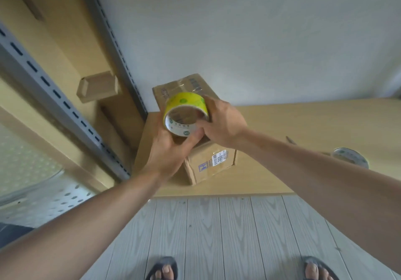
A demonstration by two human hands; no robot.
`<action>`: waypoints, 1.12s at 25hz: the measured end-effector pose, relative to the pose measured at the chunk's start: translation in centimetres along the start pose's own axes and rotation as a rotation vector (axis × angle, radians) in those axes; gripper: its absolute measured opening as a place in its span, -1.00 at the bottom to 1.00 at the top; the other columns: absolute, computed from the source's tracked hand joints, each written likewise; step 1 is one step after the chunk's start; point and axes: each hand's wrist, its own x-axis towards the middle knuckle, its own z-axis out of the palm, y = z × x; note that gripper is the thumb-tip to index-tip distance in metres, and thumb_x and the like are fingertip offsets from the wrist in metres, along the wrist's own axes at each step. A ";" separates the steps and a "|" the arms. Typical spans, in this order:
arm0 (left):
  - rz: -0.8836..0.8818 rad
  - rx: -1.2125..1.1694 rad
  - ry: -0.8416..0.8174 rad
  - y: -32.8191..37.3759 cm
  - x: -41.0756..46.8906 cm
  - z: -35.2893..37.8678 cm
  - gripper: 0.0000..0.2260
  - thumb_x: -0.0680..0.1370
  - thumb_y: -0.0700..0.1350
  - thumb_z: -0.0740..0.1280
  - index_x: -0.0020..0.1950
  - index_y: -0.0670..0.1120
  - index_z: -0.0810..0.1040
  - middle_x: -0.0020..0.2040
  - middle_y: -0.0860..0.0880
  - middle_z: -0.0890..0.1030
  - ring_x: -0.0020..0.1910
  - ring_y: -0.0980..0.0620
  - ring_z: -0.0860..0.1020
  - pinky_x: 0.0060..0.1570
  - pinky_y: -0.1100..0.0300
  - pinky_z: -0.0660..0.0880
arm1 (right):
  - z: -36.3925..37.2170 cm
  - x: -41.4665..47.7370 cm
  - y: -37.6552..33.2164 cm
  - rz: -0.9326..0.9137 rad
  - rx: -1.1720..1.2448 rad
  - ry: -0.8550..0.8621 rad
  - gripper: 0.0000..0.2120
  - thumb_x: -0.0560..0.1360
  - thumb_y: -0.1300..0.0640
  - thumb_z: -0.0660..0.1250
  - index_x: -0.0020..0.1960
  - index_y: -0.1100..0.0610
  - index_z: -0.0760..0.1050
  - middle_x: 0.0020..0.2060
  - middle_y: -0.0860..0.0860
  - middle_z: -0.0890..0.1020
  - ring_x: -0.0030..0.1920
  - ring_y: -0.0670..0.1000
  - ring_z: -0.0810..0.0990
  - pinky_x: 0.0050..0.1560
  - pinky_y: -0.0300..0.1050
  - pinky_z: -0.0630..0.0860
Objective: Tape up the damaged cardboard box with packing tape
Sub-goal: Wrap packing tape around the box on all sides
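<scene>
Two hands on one roll of yellow packing tape (185, 110), held up over the cardboard box (209, 160). Left hand (168, 147) cups the roll from below, thumb curled along its lower rim, and the right hand (221, 123) grips the far side with fingers over the edge. Box sits on the wooden table (303, 123) by the wall, printed label facing out. Another tape roll (350, 157) lies off to the right.

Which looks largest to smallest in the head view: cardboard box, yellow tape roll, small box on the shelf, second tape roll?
1. cardboard box, partly hidden by both hands
2. yellow tape roll, held nearer the camera, so enlarged
3. small box on the shelf
4. second tape roll, partly hidden by the right forearm
</scene>
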 end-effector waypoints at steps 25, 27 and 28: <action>-0.215 0.044 -0.452 -0.8 5.6 0.4 0.01 0.23 0.23 0.54 0.61 0.18 0.17 0.55 0.26 0.19 0.50 0.37 0.13 0.28 0.57 0.09 | -11.1 -5.3 10.6 0.031 -0.565 -0.232 -0.74 0.41 0.32 0.22 -0.06 -0.01 0.33 -0.22 0.02 0.54 -0.26 0.20 0.48 -0.44 -0.17 0.22; -0.223 0.052 -0.446 -0.8 5.6 0.5 0.00 0.23 0.23 0.53 0.61 0.18 0.17 0.53 0.27 0.19 0.43 0.47 0.16 0.20 0.67 0.12 | -10.7 -5.1 11.2 0.028 -0.576 -0.225 -0.77 0.43 0.31 0.21 -0.03 0.02 0.37 -0.20 0.02 0.54 -0.26 0.19 0.49 -0.43 -0.17 0.24; -0.215 0.065 -0.449 -0.8 5.4 0.5 -0.01 0.25 0.24 0.53 0.61 0.18 0.17 0.51 0.28 0.18 0.38 0.55 0.19 0.16 0.71 0.13 | -10.1 -5.1 11.5 0.032 -0.567 -0.224 -0.79 0.45 0.32 0.20 -0.03 0.03 0.37 -0.21 0.01 0.53 -0.27 0.18 0.49 -0.42 -0.15 0.28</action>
